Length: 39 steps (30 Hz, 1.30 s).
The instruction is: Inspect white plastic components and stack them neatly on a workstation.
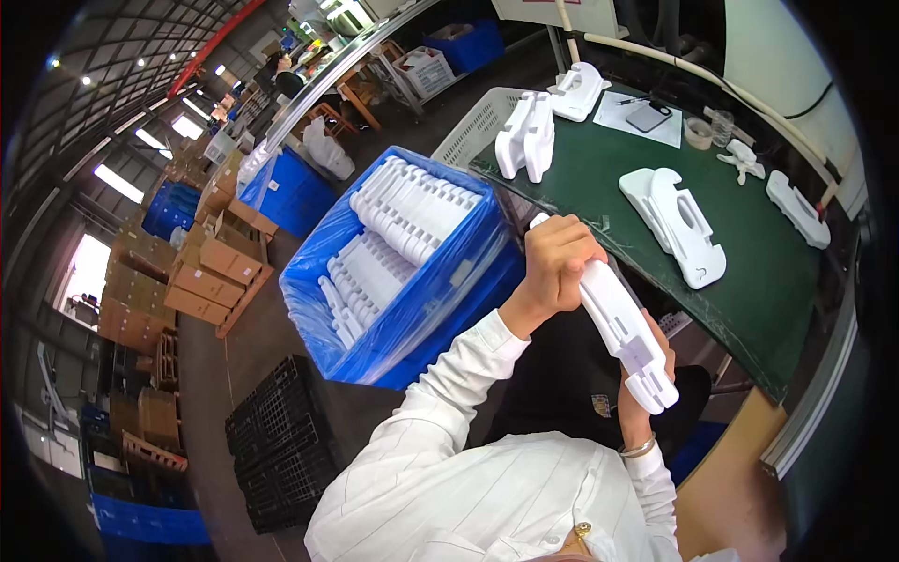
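Observation:
A long white molded plastic part, with slots along its edge, slants in front of my body. My left hand is closed round its upper end. Lower down, my right hand grips it from the far right side; the part hides most of those fingers. On the green tabletop beside my hands lies a pair of similar white plastic parts. Left of my left hand stands a blue crate lined with clear film, holding rows of white plastic parts.
More white parts stand at the table's far left corner. A phone and pen lie on a paper sheet, near a tape roll. A white perforated basket sits behind the crate. Black pallets lie on the floor, cartons beyond.

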{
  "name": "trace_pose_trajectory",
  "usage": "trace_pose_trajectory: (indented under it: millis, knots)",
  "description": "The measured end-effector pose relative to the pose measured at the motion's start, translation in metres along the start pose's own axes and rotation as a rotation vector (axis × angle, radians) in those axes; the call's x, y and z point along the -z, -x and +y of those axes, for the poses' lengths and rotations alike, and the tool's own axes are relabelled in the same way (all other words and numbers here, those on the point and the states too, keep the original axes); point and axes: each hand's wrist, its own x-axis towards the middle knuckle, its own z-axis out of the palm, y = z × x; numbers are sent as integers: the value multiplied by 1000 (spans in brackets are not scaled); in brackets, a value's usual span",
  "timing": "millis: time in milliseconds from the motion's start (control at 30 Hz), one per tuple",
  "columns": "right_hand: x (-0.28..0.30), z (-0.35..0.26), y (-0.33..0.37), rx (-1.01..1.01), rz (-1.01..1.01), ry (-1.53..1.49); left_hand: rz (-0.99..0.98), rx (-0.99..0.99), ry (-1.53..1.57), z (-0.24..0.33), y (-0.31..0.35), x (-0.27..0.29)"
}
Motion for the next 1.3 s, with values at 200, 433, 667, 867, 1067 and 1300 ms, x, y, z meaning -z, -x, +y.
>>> trace_pose_trajectory:
  millis: [200,433,667,867,1067,1300]
  knots:
    - [6,9,-1,-136,0,62,-105,17,56,-9,-9,-2]
    - [-2,0,-6,8,12,42,-95,0,23,-8,-11,4]
    - [-1,8,2,-3,57,80,-11,8,51,-13,3,-13]
    - [0,45,11,-142,9,-44,-73,146,0,-29,4,-14]
    - [6,36,0,-56,38,-74,-108,7,200,6,-17,-30]
    - [7,5,-6,-40,63,-90,-186,-91,92,20,-5,-42]
